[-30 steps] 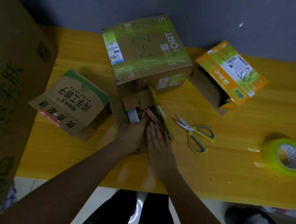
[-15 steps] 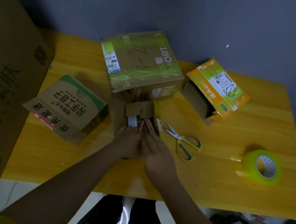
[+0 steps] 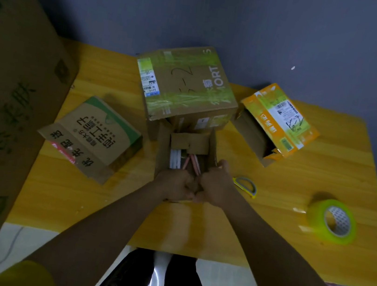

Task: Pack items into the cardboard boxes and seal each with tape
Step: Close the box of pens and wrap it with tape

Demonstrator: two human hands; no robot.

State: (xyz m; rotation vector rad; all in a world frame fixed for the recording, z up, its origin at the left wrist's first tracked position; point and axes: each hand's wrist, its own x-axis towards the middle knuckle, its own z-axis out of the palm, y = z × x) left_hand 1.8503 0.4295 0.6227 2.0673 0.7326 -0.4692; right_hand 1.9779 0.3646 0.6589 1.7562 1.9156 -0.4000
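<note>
A makeshift packing station in a plain room, probably a home or small storeroom, is indicated. A yellow wooden table (image 3: 265, 242) is set against a bare grey wall (image 3: 273, 28). Reused shipping cartons are seen around the hands: a taped brown box (image 3: 185, 88) just beyond them, an orange box (image 3: 281, 117) to their right, a printed box (image 3: 93, 133) to their left. A tape roll (image 3: 332, 220) and scissors (image 3: 245, 187) lie right of the hands. A large carton (image 3: 5, 103) stands far left.

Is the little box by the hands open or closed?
Open. The small box has its flaps up, and white and pink sticks show inside. Both hands grip its near edge.
</note>
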